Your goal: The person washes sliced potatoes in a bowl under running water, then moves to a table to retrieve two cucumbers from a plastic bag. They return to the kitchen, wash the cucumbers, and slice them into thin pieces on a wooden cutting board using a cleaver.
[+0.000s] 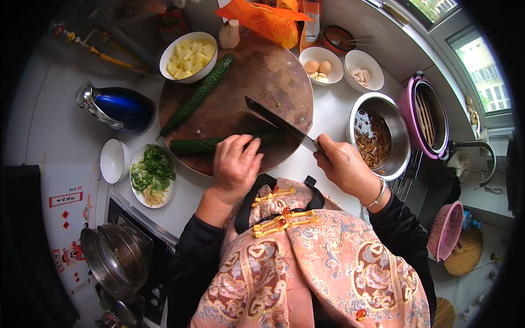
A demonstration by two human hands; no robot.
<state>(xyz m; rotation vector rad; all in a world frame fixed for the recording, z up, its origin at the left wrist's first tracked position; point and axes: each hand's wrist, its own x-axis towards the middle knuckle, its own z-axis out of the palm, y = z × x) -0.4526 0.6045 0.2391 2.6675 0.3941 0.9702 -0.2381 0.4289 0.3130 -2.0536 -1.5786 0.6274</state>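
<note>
My right hand (344, 162) grips a cleaver (283, 123) by its handle, the dark blade slanting up and left over the round wooden chopping board (270, 74). Near the board's front edge lies a dark green cucumber (192, 145). My left hand (238, 164) is on that cucumber with curled fingers, covering its middle; its right part shows dimly between hand and blade. Across the left side of the board stretches a second, whole cucumber (197, 98). A few small scraps are scattered on the wood.
Round the board stand a bowl of cut potato (188, 59), an egg bowl (321, 65), a meat bowl (364, 71) and a steel basin (379, 135) of brown strips. At left are a blue thermos jug (123, 108), a white bowl (114, 160), a plate of chopped greens (152, 176) and steel pots (117, 262).
</note>
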